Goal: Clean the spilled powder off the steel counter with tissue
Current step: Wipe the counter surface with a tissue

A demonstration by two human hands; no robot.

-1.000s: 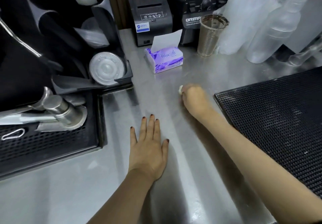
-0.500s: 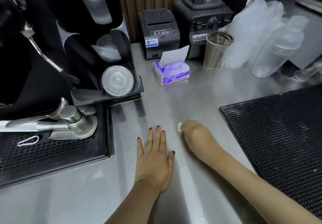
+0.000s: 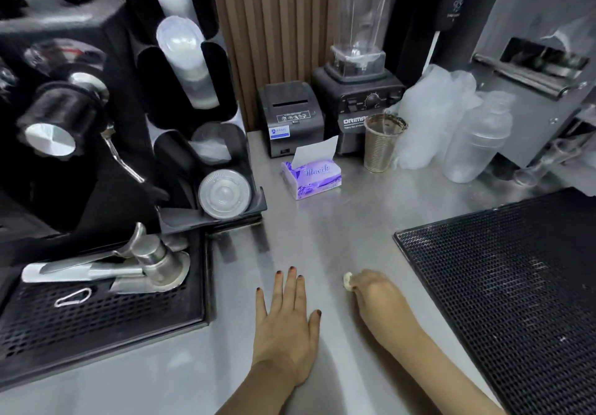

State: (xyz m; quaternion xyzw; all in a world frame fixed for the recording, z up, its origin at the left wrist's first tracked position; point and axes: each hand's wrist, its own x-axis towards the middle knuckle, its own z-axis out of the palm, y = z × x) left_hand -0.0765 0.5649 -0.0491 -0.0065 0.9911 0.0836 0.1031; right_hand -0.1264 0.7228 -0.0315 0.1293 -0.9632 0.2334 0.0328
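Steel counter (image 3: pixel 322 237), small white crumpled tissue (image 3: pixel 347 281)

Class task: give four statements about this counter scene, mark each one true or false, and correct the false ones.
1. The left hand lies flat on the steel counter. True.
2. The right hand holds a spoon. False: its fingers grip a small tissue wad.
3. The purple tissue pack lies on the black mat. False: it sits on the counter, in front of the receipt printer.
4. A ribbed metal cup stands by the blender. True.
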